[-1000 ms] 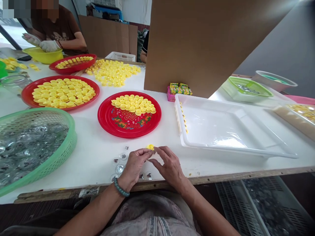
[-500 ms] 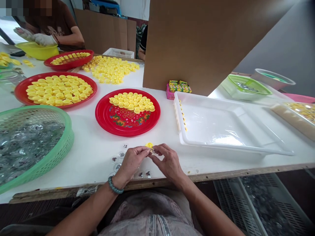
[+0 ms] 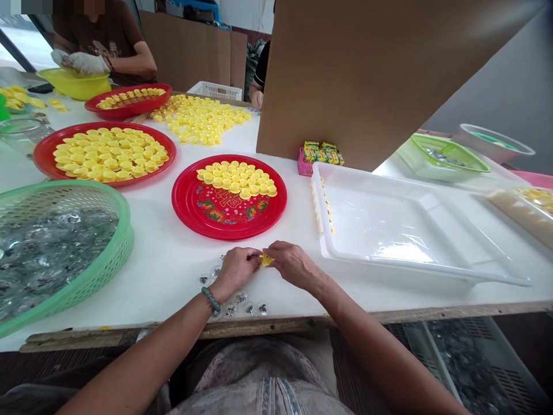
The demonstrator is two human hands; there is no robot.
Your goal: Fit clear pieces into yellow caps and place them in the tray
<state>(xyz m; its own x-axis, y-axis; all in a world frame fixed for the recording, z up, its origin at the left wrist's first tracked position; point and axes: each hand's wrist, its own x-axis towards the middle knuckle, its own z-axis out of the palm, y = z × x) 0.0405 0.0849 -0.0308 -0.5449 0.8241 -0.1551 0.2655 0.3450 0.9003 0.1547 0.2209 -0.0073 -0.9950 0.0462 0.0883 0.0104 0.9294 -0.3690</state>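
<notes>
Between the fingertips of my left hand (image 3: 237, 268) and my right hand (image 3: 294, 262) is a small yellow plastic piece (image 3: 266, 260). Both hands are closed in a pinch on it, just above the white table. The fingers cover part of the piece. Clear round discs (image 3: 239, 298) with dark printed figures lie below and left of my hands, several of them partly hidden by my left hand and wrist. Beyond my hands stands a red tray (image 3: 190, 216) with yellow cup-like pieces (image 3: 239, 178) in rows on its far half.
At left is a green basket (image 3: 125, 230) of clear discs. Another red tray (image 3: 41, 155) and a loose yellow heap (image 3: 203, 118) lie behind. A white bin (image 3: 389, 259) stands right, with a cardboard sheet (image 3: 345, 75) behind. A gloved co-worker (image 3: 116, 46) sits far left.
The yellow piece, which lay just past my fingertips, is now between them. My right hand has turned and closed on it. The view has shifted slightly.
</notes>
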